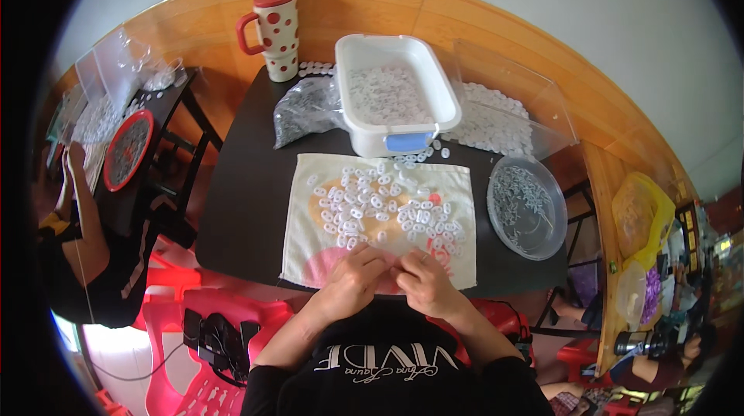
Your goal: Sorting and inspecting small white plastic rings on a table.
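Note:
My left hand (355, 279) and my right hand (424, 280) are close together over the near edge of a cream towel (299, 222). Both have their fingers pinched; whatever is between the fingertips is too small to make out. Just beyond my hands, many small white oval plastic pieces (364, 200), which seem to have two holes each, lie scattered on the towel. A second cluster of the white pieces (426, 218) lies in front of my right hand. The towel has a pink and orange print, partly covered by my hands and the pieces.
A white tub (359, 127) of small pieces stands behind the towel, beside a bag of grey parts (304, 110) and a dotted tumbler (279, 36). White pieces (490, 117) heap at the back right. A clear round bowl (535, 241) holds thin grey parts. Another person (89, 238) sits at left.

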`<state>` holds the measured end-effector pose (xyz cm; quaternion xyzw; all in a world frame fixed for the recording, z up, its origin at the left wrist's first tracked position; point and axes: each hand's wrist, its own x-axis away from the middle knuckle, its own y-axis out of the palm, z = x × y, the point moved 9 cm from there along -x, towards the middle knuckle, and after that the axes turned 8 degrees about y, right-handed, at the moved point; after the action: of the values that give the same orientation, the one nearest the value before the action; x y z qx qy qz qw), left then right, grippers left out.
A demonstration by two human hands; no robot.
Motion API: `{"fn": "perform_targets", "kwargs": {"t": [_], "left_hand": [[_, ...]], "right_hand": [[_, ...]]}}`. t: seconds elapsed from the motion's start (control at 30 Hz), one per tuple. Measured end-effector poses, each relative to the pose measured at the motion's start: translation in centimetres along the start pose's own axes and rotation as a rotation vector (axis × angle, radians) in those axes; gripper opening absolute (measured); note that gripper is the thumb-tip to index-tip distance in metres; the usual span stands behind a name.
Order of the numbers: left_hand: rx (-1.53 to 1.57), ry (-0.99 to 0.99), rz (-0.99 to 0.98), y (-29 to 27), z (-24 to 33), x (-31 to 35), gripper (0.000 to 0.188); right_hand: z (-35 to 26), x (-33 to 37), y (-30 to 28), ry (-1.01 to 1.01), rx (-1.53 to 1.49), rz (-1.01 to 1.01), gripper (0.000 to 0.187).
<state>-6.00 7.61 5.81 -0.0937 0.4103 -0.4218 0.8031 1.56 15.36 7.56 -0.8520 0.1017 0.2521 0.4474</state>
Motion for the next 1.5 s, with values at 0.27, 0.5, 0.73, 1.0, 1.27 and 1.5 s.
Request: {"fn": "perform_targets", "kwargs": {"t": [0.27,0.5,0.73,1.0,1.27,1.5], "left_hand": [[-0.065,0.031,-0.082,0.5,0.3,-0.4,0.019],[-0.172,0.063,-0.092,0.7,0.7,-0.4,0.019],[-0.217,0.091,-0.092,0.8,1.1,-0.4,0.018],[-0.25,0.122,-0.082,0.8,1.5,0.0,0.02],[0.003,-0.018,0.086,-0.8,0.1,0.4,0.024],[-0.044,0.066,0.032,-0.6,1.0,0.2,0.022]], "right_hand": [[0.3,0.4,0.3,0.0,0.012,-0.055,0.019],[0.5,0.4,0.4,-0.009,-0.006,-0.08,0.02],[0.7,0.7,0.8,-0.025,-0.005,-0.074,0.019],[0.4,0.3,0.8,-0.01,-0.002,-0.098,0.019],[2.4,-3.5,-8.3,0.154,-0.078,0.156,0.012],[11.7,-13.3,-22.4,0.282,0.161,0.545,0.004]]}}
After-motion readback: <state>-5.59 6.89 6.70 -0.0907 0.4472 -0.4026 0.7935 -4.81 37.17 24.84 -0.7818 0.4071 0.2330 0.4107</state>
